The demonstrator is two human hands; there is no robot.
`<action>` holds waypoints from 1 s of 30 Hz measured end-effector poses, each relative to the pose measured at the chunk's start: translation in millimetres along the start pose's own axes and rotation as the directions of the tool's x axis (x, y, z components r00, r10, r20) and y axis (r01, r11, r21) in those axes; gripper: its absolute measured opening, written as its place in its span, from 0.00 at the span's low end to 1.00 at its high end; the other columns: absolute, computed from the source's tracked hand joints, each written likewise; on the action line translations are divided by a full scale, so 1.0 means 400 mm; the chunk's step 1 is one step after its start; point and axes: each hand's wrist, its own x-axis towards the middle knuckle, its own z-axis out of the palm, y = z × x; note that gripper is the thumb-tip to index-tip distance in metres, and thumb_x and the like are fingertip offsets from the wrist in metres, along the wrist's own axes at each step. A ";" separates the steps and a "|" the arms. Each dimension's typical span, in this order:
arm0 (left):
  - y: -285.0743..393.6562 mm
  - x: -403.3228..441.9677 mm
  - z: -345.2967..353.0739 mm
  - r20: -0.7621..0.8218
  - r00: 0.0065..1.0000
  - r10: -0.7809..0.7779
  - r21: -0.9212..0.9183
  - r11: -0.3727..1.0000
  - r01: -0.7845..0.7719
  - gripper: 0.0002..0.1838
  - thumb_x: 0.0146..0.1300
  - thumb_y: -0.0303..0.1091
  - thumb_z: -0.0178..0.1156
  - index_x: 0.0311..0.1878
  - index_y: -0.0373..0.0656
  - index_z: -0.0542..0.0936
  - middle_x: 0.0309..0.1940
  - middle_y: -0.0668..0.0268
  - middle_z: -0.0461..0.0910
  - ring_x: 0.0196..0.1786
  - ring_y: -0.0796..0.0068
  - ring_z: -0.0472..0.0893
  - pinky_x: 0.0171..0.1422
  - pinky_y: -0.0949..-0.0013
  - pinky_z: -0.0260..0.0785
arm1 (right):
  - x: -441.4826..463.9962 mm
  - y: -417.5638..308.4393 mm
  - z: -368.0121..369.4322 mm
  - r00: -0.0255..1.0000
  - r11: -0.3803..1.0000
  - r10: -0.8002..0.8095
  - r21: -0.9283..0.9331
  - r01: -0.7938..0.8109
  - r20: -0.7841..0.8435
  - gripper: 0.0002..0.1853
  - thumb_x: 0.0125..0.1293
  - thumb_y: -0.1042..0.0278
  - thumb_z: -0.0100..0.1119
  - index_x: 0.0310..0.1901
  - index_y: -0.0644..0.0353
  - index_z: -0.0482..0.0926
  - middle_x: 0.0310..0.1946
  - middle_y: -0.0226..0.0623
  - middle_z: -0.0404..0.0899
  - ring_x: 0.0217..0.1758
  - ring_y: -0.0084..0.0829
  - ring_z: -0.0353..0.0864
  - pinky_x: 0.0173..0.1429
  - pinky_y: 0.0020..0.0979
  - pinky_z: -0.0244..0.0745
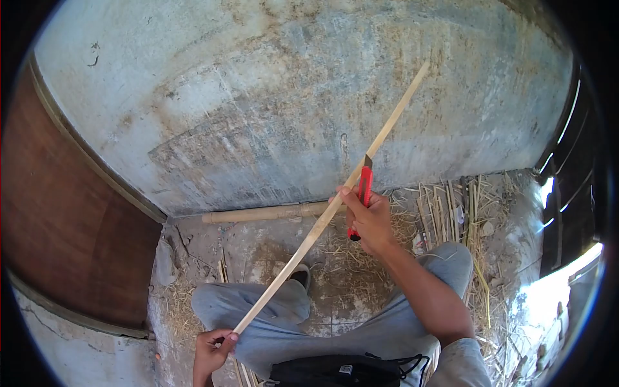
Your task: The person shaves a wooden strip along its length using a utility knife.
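Observation:
A long, pale bamboo strip (290,263) runs slantwise from my lap up toward the wall. Its lower end is pinched between the thumb and fingers of my left hand (213,350), beside my left knee. My right hand (371,222) is closed around a red utility knife (365,185), and its thumb and forefinger also rest on the strip near the middle. The knife's dark blade is out, pointing upward, and lies close against the strip; whether it cuts into it I cannot tell.
A thick bamboo pole (264,214) lies along the foot of the stained wall (277,109). Several thin sticks (442,209) and shavings (348,255) litter the floor at the right. A brown door panel (84,213) stands at the left. A black bag (342,373) sits on my lap.

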 end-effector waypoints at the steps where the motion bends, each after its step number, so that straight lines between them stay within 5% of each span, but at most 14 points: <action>1: 0.015 0.001 0.000 0.062 0.998 -0.018 0.013 1.000 0.017 0.07 0.64 0.29 0.67 0.37 0.33 0.86 0.21 0.68 0.82 0.26 0.83 0.80 0.33 0.77 0.72 | -0.004 -0.001 0.000 1.000 1.000 0.005 -0.006 -0.005 0.008 0.12 0.71 0.61 0.63 0.39 0.63 0.82 0.32 0.38 0.87 0.14 0.12 0.61 0.17 0.21 0.52; 3: 0.064 0.018 -0.011 0.126 0.991 -0.038 0.184 0.983 0.015 0.09 0.63 0.29 0.68 0.41 0.32 0.85 0.28 0.60 0.86 0.33 0.73 0.86 0.41 0.71 0.77 | -0.011 0.001 0.004 1.000 1.000 0.011 -0.011 -0.011 0.017 0.11 0.70 0.63 0.64 0.36 0.62 0.82 0.27 0.34 0.85 0.14 0.12 0.61 0.17 0.21 0.51; 5: 0.135 0.058 0.008 0.100 0.951 0.291 0.352 0.884 -0.308 0.14 0.62 0.30 0.68 0.49 0.33 0.83 0.41 0.54 0.86 0.44 0.66 0.86 0.51 0.65 0.77 | -0.018 0.004 0.010 1.000 0.999 0.028 -0.035 -0.028 -0.007 0.12 0.69 0.63 0.65 0.31 0.62 0.81 0.19 0.25 0.77 0.13 0.12 0.60 0.17 0.21 0.52; 7: 0.192 0.113 0.033 0.114 0.937 0.330 0.276 0.895 -0.349 0.22 0.61 0.31 0.68 0.57 0.35 0.79 0.52 0.52 0.83 0.55 0.59 0.83 0.59 0.61 0.74 | -0.028 -0.004 0.019 1.000 0.998 0.029 -0.059 -0.029 0.001 0.12 0.69 0.63 0.65 0.30 0.61 0.81 0.17 0.22 0.73 0.14 0.12 0.60 0.17 0.21 0.52; 11: 0.270 0.270 0.163 0.238 0.889 0.391 -0.104 0.920 -0.377 0.24 0.71 0.37 0.59 0.65 0.35 0.72 0.52 0.56 0.82 0.55 0.64 0.82 0.62 0.63 0.72 | -0.022 0.021 0.013 0.998 0.970 -0.049 -0.238 0.042 -0.026 0.14 0.68 0.63 0.66 0.29 0.63 0.82 0.15 0.20 0.70 0.16 0.12 0.62 0.20 0.22 0.54; 14: 0.316 0.374 0.263 0.306 0.868 0.391 -0.114 0.920 -0.375 0.21 0.76 0.37 0.53 0.65 0.35 0.71 0.49 0.57 0.82 0.49 0.69 0.83 0.55 0.67 0.75 | -0.023 0.012 0.007 0.993 0.923 -0.114 -0.368 0.109 0.009 0.13 0.67 0.62 0.67 0.33 0.65 0.84 0.16 0.21 0.71 0.18 0.13 0.65 0.22 0.23 0.57; 16: 0.324 0.413 0.311 0.427 0.864 0.268 -0.366 0.925 -0.106 0.17 0.78 0.38 0.50 0.60 0.36 0.74 0.40 0.61 0.81 0.33 0.77 0.81 0.37 0.74 0.75 | -0.021 0.008 -0.002 0.987 0.872 -0.153 -0.463 0.158 0.049 0.13 0.67 0.61 0.67 0.35 0.65 0.85 0.15 0.23 0.71 0.18 0.15 0.65 0.23 0.25 0.59; 17: 0.320 0.418 0.321 0.433 0.862 0.264 -0.368 0.925 -0.099 0.17 0.78 0.38 0.50 0.60 0.36 0.74 0.40 0.61 0.81 0.33 0.77 0.81 0.37 0.74 0.75 | -0.019 0.006 -0.008 0.977 0.812 -0.187 -0.545 0.211 0.099 0.14 0.67 0.60 0.66 0.37 0.66 0.85 0.15 0.26 0.72 0.18 0.17 0.66 0.24 0.26 0.60; 19: 0.309 0.426 0.335 0.493 0.861 0.122 -0.485 0.861 0.156 0.16 0.79 0.40 0.47 0.55 0.38 0.76 0.32 0.66 0.76 0.20 0.85 0.69 0.22 0.77 0.62 | -0.028 -0.027 -0.016 0.967 0.713 -0.186 -0.654 0.254 0.173 0.15 0.67 0.58 0.66 0.40 0.65 0.85 0.17 0.31 0.74 0.19 0.22 0.69 0.25 0.29 0.64; 21: 0.295 0.414 0.333 0.513 0.856 0.063 -0.553 0.787 0.273 0.16 0.79 0.41 0.47 0.54 0.39 0.76 0.30 0.67 0.75 0.18 0.85 0.66 0.20 0.77 0.58 | -0.035 -0.024 -0.024 0.954 0.604 -0.165 -0.739 0.298 0.251 0.16 0.68 0.57 0.65 0.43 0.64 0.85 0.18 0.36 0.77 0.19 0.27 0.73 0.27 0.32 0.68; 23: 0.289 0.403 0.320 0.529 0.849 0.006 -0.613 0.694 0.377 0.16 0.79 0.42 0.46 0.53 0.40 0.76 0.28 0.68 0.73 0.16 0.84 0.63 0.18 0.77 0.54 | -0.044 -0.004 -0.024 0.787 0.436 -0.453 -0.665 0.606 0.419 0.16 0.69 0.56 0.62 0.47 0.62 0.84 0.25 0.45 0.81 0.24 0.40 0.80 0.30 0.38 0.73; 24: 0.290 0.401 0.313 0.545 0.838 -0.025 -0.632 0.645 0.430 0.16 0.79 0.42 0.46 0.53 0.40 0.75 0.27 0.68 0.72 0.16 0.83 0.63 0.19 0.77 0.55 | -0.055 -0.004 -0.025 0.789 0.442 -0.447 -0.663 0.604 0.421 0.16 0.69 0.56 0.62 0.47 0.62 0.84 0.25 0.45 0.81 0.24 0.40 0.80 0.30 0.38 0.73; 26: 0.280 0.398 0.306 0.559 0.827 -0.058 -0.649 0.590 0.480 0.16 0.79 0.42 0.45 0.52 0.40 0.75 0.26 0.68 0.71 0.16 0.82 0.63 0.19 0.77 0.55 | -0.083 -0.013 -0.025 0.879 0.488 -0.147 -0.739 0.464 0.454 0.15 0.69 0.57 0.61 0.48 0.60 0.83 0.31 0.46 0.83 0.30 0.45 0.84 0.33 0.41 0.76; 30: 0.256 0.397 0.317 0.555 0.831 -0.016 -0.696 0.538 0.475 0.15 0.79 0.41 0.44 0.49 0.40 0.75 0.24 0.69 0.69 0.16 0.80 0.63 0.19 0.76 0.55 | -0.120 0.013 -0.007 0.846 0.478 -0.210 -0.703 0.527 0.491 0.14 0.70 0.57 0.60 0.44 0.60 0.84 0.29 0.44 0.83 0.28 0.44 0.83 0.31 0.40 0.76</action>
